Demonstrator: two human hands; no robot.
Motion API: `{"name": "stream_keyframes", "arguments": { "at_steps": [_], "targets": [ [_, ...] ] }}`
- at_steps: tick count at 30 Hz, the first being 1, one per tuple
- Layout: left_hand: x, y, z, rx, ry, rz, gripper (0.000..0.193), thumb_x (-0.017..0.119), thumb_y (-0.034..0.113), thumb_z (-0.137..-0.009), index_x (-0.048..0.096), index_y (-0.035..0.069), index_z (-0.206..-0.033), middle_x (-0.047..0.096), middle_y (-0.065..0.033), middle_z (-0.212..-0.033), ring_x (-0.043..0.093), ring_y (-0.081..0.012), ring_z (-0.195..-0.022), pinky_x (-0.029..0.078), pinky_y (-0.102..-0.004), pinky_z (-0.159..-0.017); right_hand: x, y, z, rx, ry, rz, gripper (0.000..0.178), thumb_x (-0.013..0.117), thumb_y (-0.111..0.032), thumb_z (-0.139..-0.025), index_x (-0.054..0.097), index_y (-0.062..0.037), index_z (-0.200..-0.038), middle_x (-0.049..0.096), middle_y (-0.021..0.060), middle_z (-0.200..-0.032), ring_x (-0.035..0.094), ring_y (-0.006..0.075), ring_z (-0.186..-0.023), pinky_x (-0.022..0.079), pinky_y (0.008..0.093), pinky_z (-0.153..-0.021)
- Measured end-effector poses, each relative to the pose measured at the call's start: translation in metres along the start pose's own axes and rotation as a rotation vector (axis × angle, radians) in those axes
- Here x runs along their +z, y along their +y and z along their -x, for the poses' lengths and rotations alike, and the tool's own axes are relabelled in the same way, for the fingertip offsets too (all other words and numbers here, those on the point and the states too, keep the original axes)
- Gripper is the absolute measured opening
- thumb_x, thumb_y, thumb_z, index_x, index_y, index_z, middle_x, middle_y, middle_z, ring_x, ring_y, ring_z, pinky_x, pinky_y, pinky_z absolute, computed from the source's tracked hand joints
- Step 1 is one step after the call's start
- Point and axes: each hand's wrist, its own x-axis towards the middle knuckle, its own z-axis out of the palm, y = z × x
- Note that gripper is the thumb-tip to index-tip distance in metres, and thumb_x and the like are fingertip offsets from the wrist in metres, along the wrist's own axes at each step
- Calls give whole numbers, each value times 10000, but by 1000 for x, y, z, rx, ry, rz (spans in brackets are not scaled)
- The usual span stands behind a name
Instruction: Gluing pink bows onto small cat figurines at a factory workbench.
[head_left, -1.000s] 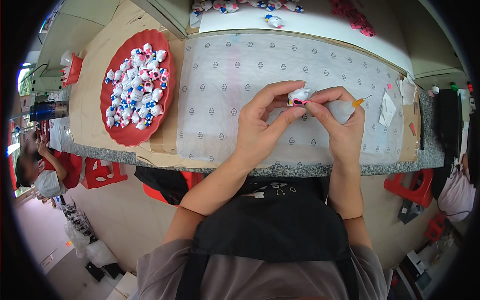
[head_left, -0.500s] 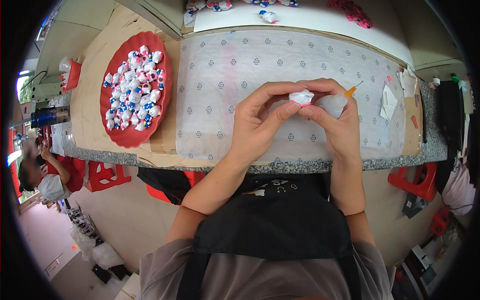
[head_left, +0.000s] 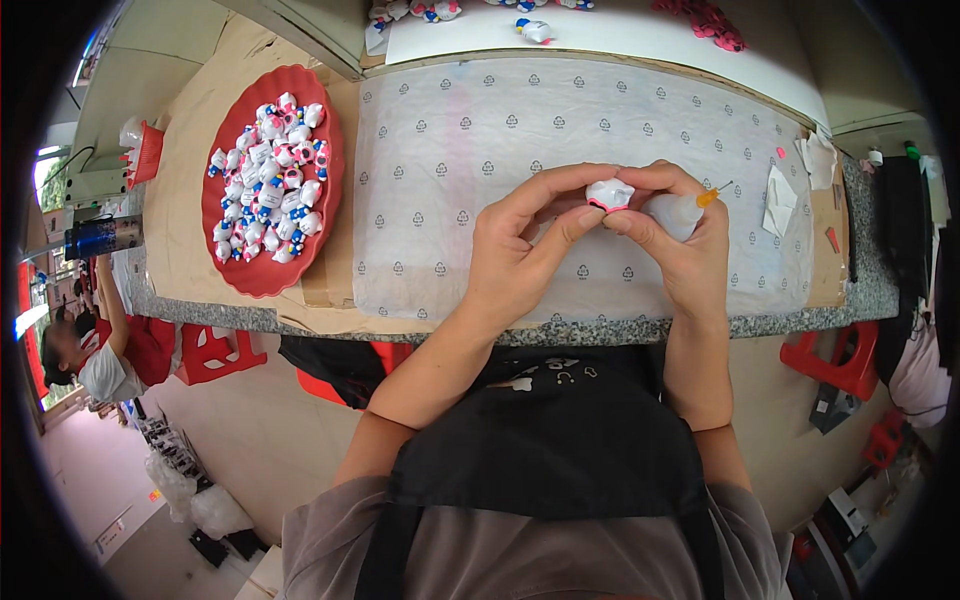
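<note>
A small white figurine part with a pink edge [head_left: 609, 193] is pinched between both my hands over the covered worktop. Thumb and fingertips of my left hand [head_left: 522, 235] close on its left side. On its other side, my right hand [head_left: 680, 245] grips it the same way. That hand also keeps a translucent squeeze bottle [head_left: 676, 213] tucked in its palm and fingers. The bottle's orange needle tip [head_left: 709, 196] points up and to the right, away from the figurine part.
A red scalloped tray [head_left: 330, 200] heaped with white, blue and pink figurines stands at left. Pink pieces [head_left: 712, 28] and several figurines lie on the white shelf [head_left: 620, 35] behind. White paper scraps [head_left: 779, 200] lie at right. Far left, a person [head_left: 105, 345] is at a distance.
Both hands have shifted slightly right with the figurine part and bottle. The needle tip now tilts lower toward the right. The person at far left has moved and stretched an arm upward.
</note>
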Motion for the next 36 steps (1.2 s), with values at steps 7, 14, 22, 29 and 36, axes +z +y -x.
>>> {"name": "stream_keyframes", "arguments": {
  "at_steps": [7, 14, 22, 29, 36],
  "targets": [
    [3, -3, -1, 30, -11, 44, 237, 524, -27, -764, 520, -27, -1001, 543, -96, -976, 531, -146, -889, 432, -254, -777, -5, 1, 1, -9, -21, -28, 221, 624, 19, -671, 586, 10, -888, 557, 42, -786, 532, 90, -710, 420, 194, -633],
    [5, -7, -1, -7, 18, 94, 241, 529, -51, -746, 500, -38, -985, 539, -113, -976, 519, -147, -891, 415, -248, -780, -10, -2, -3, 95, -50, -110, 209, 635, 17, -632, 595, 8, -837, 545, 30, -728, 489, 89, -675, 389, 207, -631],
    [3, -6, 0, -101, 91, 120, 229, 572, -18, -733, 522, -19, -956, 562, -88, -894, 540, -118, -798, 427, -210, -721, -6, 0, -2, 124, -34, -69, 169, 651, -75, -643, 594, -11, -789, 537, 18, -664, 485, 77, -672, 391, 208, -649],
    [-3, -3, -7, -174, 172, 320, 292, 561, -19, -735, 481, -1, -1016, 547, -89, -915, 554, -137, -819, 469, -245, -715, -27, -4, 4, -102, 108, -67, 385, 422, 53, -651, 317, -16, -1015, 374, 93, -968, 458, 126, -755, 410, 234, -603],
    [-7, -5, -7, -94, 193, 218, 326, 570, 54, -752, 460, 12, -1056, 553, -135, -971, 559, -205, -858, 448, -304, -770, -11, -31, 3, -114, 229, 96, 326, 537, -64, -747, 428, 31, -1039, 442, 133, -1008, 540, 206, -730, 471, 288, -556]
  ]
}}
